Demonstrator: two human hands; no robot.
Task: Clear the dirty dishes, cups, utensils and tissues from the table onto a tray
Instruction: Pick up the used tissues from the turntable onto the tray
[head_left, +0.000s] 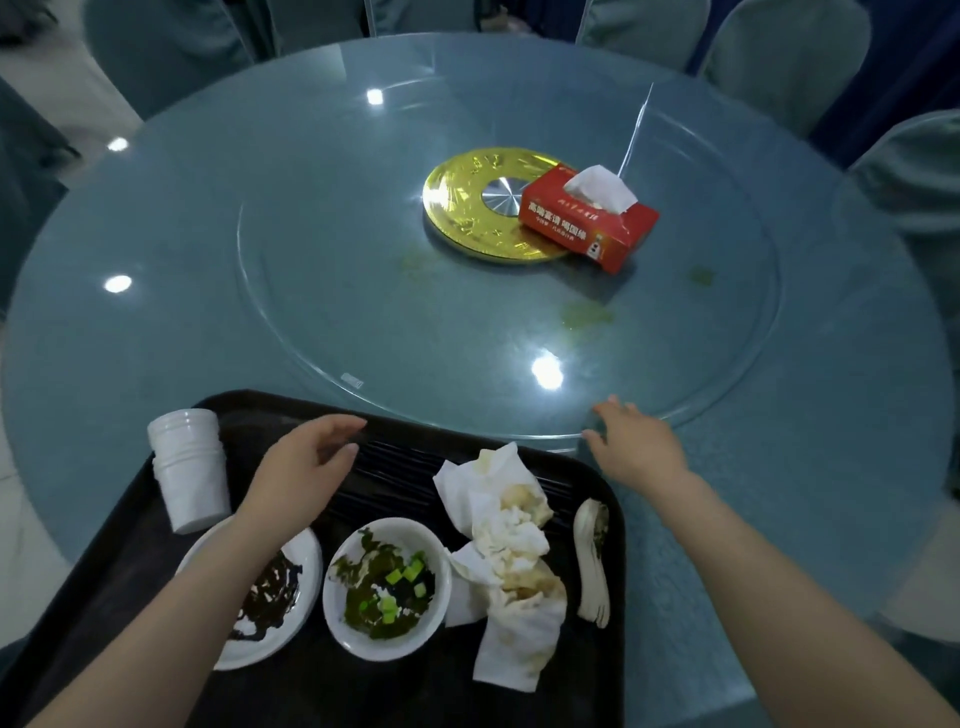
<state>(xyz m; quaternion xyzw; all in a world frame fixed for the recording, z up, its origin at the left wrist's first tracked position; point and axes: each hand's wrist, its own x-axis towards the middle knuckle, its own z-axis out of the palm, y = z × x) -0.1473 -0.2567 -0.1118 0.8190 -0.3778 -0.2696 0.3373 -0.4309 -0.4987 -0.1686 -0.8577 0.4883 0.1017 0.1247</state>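
Note:
A black tray (363, 691) lies at the table's near edge. On it stand stacked white cups (188, 467), a dirty plate (283, 587), a bowl (387, 590) with green leftovers, crumpled tissues (511, 545), a dirty spoon (594, 561) and dark chopsticks (400, 462). My left hand (306, 462) hovers over the tray's far part with relaxed fingers, holding nothing. My right hand (634, 447) rests with spread fingers on the rim of the glass turntable (467, 338), just right of the tray.
A red tissue box (589, 221) sits near the turntable's gold hub (467, 208). Greenish smears mark the glass by the box. Covered chairs (789, 52) ring the round table (104, 322).

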